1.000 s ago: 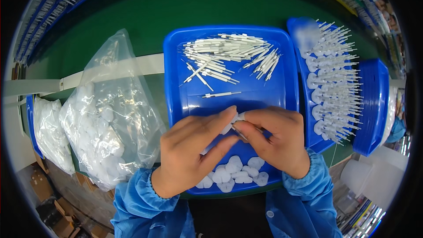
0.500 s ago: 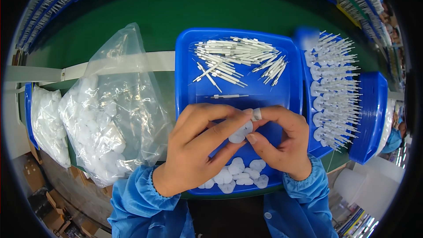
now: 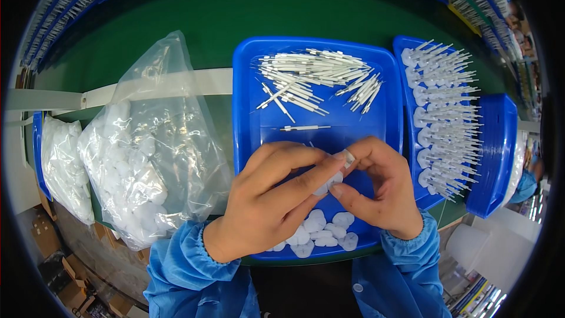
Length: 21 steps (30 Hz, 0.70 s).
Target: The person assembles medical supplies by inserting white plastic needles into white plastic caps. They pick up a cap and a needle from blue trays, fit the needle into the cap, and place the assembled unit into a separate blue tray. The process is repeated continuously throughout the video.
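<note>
Over the front half of a blue tray (image 3: 395,76), both hands meet around one small translucent white plastic disc (image 3: 322,187). My left hand (image 3: 268,203) is closed on the disc between thumb and fingers, which cover much of it. The thumb and index finger of my right hand (image 3: 385,197) pinch at its right edge; white tape wraps that index finger. Beyond the hands, thin white sticks with metal pin ends (image 3: 312,73) lie in a loose pile, with a single stick (image 3: 305,128) nearer me. Loose white discs (image 3: 316,222) are heaped at the tray's near edge.
Right of the tray, a blue tray holds rows of discs with sticks attached (image 3: 444,121); stacked blue trays (image 3: 494,153) stand beyond. To the left lie a clear bag of white discs (image 3: 132,171) and another filled bag (image 3: 67,165). The table (image 3: 235,9) is green.
The disc has tilted, so less of its face shows between my fingers. My right hand has shifted slightly, its index finger bending more. The left hand stays nearly in place.
</note>
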{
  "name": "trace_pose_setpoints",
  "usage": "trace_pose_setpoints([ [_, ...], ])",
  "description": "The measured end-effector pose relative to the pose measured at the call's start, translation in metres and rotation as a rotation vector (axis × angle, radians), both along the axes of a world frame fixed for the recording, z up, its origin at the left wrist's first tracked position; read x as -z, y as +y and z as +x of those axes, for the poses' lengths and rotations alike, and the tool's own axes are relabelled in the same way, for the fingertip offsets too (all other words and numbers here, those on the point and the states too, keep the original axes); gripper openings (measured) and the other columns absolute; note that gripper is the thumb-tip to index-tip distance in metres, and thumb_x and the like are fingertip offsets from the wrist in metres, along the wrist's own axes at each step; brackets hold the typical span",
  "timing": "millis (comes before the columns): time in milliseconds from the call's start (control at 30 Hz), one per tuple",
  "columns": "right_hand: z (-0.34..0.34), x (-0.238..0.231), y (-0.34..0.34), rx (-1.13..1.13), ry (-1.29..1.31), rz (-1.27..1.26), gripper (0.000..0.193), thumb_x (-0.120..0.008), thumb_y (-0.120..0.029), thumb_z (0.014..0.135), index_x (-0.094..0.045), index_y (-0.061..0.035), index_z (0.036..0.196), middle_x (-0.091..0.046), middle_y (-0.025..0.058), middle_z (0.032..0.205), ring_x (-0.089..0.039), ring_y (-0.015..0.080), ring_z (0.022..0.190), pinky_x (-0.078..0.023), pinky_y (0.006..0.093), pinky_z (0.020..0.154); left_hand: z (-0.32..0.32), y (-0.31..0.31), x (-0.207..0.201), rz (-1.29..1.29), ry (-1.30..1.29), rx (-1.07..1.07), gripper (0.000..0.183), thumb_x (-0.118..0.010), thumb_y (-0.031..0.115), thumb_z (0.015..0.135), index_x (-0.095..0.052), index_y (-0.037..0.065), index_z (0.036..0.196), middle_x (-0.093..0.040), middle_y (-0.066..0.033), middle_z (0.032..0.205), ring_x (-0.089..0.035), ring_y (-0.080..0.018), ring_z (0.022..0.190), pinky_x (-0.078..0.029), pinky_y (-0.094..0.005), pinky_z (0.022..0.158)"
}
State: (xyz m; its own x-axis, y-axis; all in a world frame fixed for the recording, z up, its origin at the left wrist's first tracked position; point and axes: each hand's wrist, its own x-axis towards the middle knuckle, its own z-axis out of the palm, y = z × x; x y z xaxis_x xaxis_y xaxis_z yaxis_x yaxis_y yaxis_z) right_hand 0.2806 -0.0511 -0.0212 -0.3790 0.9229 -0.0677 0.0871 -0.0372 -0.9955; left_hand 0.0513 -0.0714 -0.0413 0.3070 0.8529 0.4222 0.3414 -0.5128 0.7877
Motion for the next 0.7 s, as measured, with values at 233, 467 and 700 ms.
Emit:
trace_pose_setpoints([
  [233,-0.004,-0.014,0.019,-0.075,-0.775,0.809,0.031,-0.088,-0.005,0.083,-0.074,-0.0082,0.110,-0.079,0.0062,0.107,-0.077,0.0188,0.092,-0.057,0.0337,0.079,-0.020,0.003,-0.002,-0.131,-0.373,-0.189,0.043,-0.080,-0.006,0.093,-0.080,0.002,0.135,-0.067,-0.0140,0.136,-0.072,-0.0204,0.104,-0.060,-0.0306,0.085],
  [467,-0.030,0.011,0.034,-0.051,-0.916,0.913,0.025,-0.082,-0.007,0.078,-0.075,-0.0069,0.102,-0.070,0.0057,0.092,-0.070,0.0261,0.081,-0.054,0.0402,0.074,-0.026,0.003,0.004,-0.333,-0.416,-0.168,0.037,-0.078,-0.003,0.099,-0.078,0.000,0.136,-0.066,-0.0107,0.119,-0.068,-0.0123,0.088,-0.057,-0.0246,0.077],
  [700,0.004,0.001,0.019,0.036,-0.235,0.347,0.031,-0.080,0.009,0.077,-0.075,-0.0027,0.106,-0.070,0.0086,0.096,-0.069,0.0165,0.079,-0.056,0.0295,0.072,-0.015,0.007,-0.005,-0.329,-0.209,-0.115,0.054,-0.062,-0.018,0.094,-0.073,0.000,0.144,-0.059,-0.0143,0.137,-0.068,-0.0194,0.117,-0.062,-0.0293,0.091],
])
